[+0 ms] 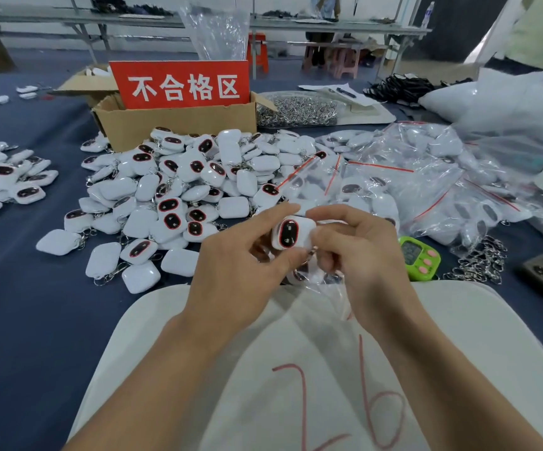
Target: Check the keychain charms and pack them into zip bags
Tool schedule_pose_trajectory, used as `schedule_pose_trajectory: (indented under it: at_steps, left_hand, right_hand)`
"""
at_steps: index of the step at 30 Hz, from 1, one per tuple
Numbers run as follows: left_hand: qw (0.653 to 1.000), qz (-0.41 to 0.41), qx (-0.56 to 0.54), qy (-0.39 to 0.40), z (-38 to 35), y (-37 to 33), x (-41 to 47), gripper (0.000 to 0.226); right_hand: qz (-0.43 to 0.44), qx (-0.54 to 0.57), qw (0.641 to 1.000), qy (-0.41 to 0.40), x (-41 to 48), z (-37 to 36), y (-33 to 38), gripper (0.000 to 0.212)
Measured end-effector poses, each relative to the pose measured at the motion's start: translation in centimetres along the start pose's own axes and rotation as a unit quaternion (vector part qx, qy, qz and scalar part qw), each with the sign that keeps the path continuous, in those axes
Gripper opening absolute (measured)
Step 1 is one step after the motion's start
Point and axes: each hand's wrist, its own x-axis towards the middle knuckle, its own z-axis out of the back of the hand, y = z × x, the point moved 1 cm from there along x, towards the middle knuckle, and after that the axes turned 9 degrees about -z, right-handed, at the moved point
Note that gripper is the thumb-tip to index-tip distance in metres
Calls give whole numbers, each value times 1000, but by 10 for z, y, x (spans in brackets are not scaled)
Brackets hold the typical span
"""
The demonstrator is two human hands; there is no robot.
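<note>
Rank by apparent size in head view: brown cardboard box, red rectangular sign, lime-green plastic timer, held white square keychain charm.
1. Largest: brown cardboard box and red rectangular sign, near equal; the sign hides part of the box.
2. Smallest: lime-green plastic timer and white square keychain charm, which look alike. The charm is partly covered, so these two are left unranked.

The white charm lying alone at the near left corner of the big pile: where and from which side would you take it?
Come straight down and close the grip across the charm on its near and far sides. It lies flat, blank side up, with bare blue cloth beside those sides. Leave the key ring on its right alone: it runs toward neighbouring charms.
</note>
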Motion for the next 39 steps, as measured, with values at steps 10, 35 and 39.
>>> schedule_pose_trajectory:
  at_steps: [10,35,39]
  left_hand:
    - [991,76,-108,-9,0,1,5,24]
    - [997,59,8,48,-22,-19,-10,17]
    - [957,57,245,144,-57,-28,-25,47]
  right_hand:
    - [29,-55,996,59,-2,1,3,18]
    - [81,-161,971,-158,14,45,17,18]
    - [21,-131,981,-144,17,53,21,31]
